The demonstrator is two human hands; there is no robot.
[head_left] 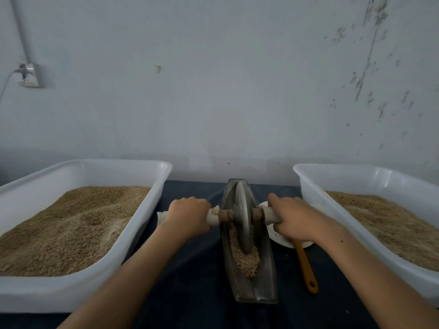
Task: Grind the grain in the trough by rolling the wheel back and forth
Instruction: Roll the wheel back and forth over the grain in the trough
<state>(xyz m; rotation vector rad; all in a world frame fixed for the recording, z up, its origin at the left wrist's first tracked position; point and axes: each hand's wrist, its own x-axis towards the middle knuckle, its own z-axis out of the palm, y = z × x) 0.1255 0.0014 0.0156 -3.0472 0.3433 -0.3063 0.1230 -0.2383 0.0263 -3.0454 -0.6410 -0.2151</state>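
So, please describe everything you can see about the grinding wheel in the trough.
The wheel is a thin grey disc, metal or stone by its look, standing upright on edge in the long dark boat-shaped trough. A brown axle passes through its centre, with whitish wrapping at both ends. The left hand and the right hand each grip one wrapped end. Its lower edge is buried in the grain, which is heaped at the trough's near end.

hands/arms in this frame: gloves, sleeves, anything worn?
Nothing worn that shows. The left hand and right hand are bare, no gloves, and no rings or watch can be seen. Both forearms are bare to the frame edge, no sleeves visible.
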